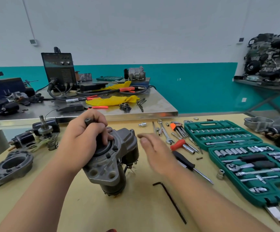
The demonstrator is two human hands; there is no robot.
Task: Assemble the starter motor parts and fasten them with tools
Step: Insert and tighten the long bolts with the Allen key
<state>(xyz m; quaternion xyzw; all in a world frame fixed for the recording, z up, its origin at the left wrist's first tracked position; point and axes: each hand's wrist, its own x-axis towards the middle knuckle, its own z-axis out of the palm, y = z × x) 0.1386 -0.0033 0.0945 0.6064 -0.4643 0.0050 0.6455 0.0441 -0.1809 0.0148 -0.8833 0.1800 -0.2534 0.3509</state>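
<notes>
**Starter motor (114, 158) held at its top**

The starter motor stands tilted on the table (85, 206), with the left hand (84, 136) curling its fingers round its dark upper end. Just right of the motor the right hand (154, 151) hovers, fingers straight, holding nothing.

So I only get the one feed here, a wide-angle cam worn on the person's head, looking forward and down over the wooden table (135, 206). It sits close: both forearms run in from the bottom edge, and the left hand (84, 136), right hand (156, 154) and starter motor (117, 151) land about mid-frame. The lens is wide enough to catch the green socket set (246, 156) out at the right edge, the steel bench (135, 104) behind, and a big stretch of wall (135, 30) up top, whose teal band runs level across
</notes>
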